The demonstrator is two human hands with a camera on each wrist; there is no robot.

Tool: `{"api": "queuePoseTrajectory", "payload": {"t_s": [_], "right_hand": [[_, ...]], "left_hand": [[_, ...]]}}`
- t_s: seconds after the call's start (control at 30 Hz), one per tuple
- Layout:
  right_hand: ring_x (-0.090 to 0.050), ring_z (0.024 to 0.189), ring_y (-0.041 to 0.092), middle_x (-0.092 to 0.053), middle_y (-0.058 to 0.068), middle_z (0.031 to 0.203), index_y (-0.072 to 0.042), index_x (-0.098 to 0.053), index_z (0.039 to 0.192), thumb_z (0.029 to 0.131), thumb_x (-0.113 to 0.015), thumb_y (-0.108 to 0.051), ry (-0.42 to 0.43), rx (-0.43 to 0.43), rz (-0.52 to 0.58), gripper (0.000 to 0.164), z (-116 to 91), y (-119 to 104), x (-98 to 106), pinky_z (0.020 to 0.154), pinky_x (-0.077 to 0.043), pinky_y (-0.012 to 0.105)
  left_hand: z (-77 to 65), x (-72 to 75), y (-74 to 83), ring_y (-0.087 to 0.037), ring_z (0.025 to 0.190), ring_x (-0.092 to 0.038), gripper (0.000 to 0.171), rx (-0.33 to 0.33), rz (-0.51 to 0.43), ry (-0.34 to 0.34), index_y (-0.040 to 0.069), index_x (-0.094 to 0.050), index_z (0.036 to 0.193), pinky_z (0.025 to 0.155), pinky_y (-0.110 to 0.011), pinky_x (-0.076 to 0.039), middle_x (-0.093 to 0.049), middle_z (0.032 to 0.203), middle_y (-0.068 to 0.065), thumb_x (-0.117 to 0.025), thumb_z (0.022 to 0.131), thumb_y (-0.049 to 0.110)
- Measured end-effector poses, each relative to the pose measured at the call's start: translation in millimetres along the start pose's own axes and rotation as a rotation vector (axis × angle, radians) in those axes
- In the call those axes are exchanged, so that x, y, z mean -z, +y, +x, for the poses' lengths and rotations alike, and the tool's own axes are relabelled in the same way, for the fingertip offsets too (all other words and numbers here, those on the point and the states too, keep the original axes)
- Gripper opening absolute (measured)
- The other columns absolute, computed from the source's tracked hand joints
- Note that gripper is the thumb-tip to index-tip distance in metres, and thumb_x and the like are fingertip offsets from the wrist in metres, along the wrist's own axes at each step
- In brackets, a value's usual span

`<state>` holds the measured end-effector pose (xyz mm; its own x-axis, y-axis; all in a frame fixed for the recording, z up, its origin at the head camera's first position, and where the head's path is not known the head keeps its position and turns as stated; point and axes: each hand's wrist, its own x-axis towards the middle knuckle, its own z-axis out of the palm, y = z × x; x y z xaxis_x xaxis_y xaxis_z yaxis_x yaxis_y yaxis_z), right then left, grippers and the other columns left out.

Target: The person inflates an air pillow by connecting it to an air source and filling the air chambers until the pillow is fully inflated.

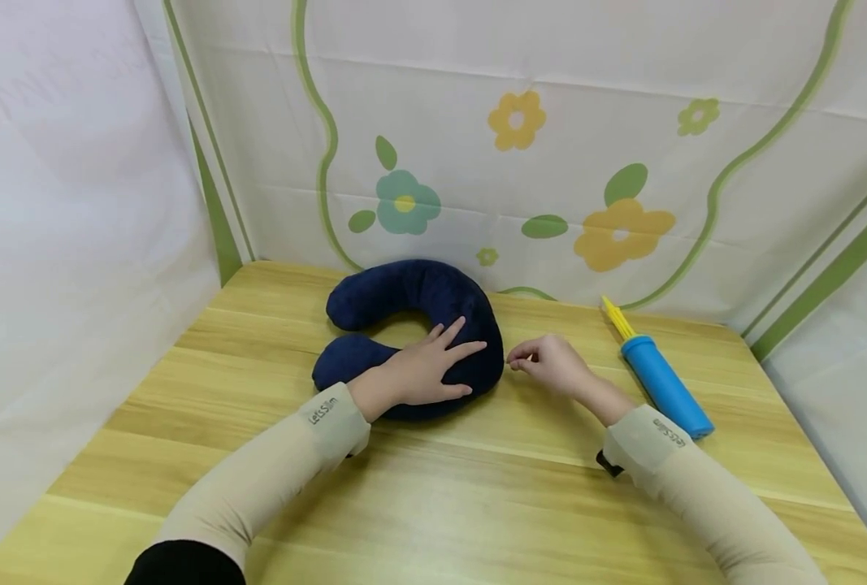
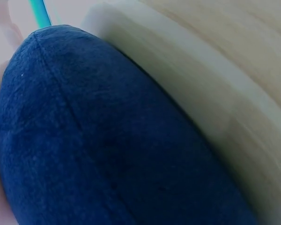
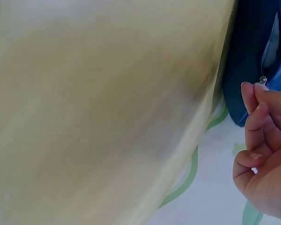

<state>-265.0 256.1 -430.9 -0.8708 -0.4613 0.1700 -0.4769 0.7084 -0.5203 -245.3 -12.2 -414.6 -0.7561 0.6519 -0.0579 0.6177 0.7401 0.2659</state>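
A navy U-shaped neck pillow [image 1: 470, 301] lies on the wooden table, its open end towards the left. My left hand [image 1: 433, 370] rests on its near right part with the fingers spread. In the left wrist view the seamed plush side of the pillow [image 2: 84, 122] fills much of the picture. At the pillow's right edge, my right hand [image 1: 553, 366] pinches a small metal zipper pull [image 3: 263, 80] between thumb and forefinger. Beside the pull, the right wrist view shows the zip parted, with a paler lining [image 3: 271, 49] inside.
To the right of my right hand lies a blue hand pump [image 1: 667, 386] with a yellow nozzle [image 1: 617, 317] pointing to the back. A white cloth wall [image 1: 462, 97] with printed flowers stands along the table's far edge. The wooden table [image 1: 433, 512] extends in front of the pillow.
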Motion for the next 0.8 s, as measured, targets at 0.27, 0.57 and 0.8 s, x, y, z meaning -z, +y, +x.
{"api": "queuePoseTrajectory", "payload": {"t_s": [0.27,0.57,0.8], "right_hand": [[-0.061,0.074,0.010,-0.077,0.004,0.092,-0.001,-0.080,0.096,0.095,-0.071,-0.002,-0.059,0.027,0.090,0.009,-13.1,-9.7,-4.8,0.065,-0.050,0.026],[-0.059,0.072,0.010,-0.076,0.003,0.094,-0.005,-0.080,0.099,0.097,-0.069,-0.004,-0.038,-0.023,0.052,0.011,-13.5,-6.0,-1.3,0.063,-0.049,0.027],[-0.054,0.064,0.012,-0.076,0.004,0.092,-0.005,-0.080,0.100,0.097,-0.069,-0.004,0.024,-0.009,-0.050,0.011,-6.3,0.4,9.8,0.059,-0.046,0.030]], "left_hand": [[0.5,-1.4,0.8,-0.047,0.150,-0.020,0.071,0.002,0.024,0.031,0.036,-0.028,0.163,0.103,-0.058,-0.045,-0.004,0.171,-0.009,-0.061,0.102,0.050],[-1.8,0.6,6.4,-0.055,0.145,-0.026,0.076,0.009,-0.016,0.020,0.031,-0.025,0.164,0.108,-0.059,-0.040,-0.003,0.170,-0.016,-0.061,0.101,0.052],[-9.8,3.2,8.2,-0.048,0.146,-0.029,0.085,0.024,-0.018,-0.015,0.034,-0.017,0.165,0.108,-0.056,-0.041,-0.002,0.170,-0.014,-0.062,0.098,0.057]]}}
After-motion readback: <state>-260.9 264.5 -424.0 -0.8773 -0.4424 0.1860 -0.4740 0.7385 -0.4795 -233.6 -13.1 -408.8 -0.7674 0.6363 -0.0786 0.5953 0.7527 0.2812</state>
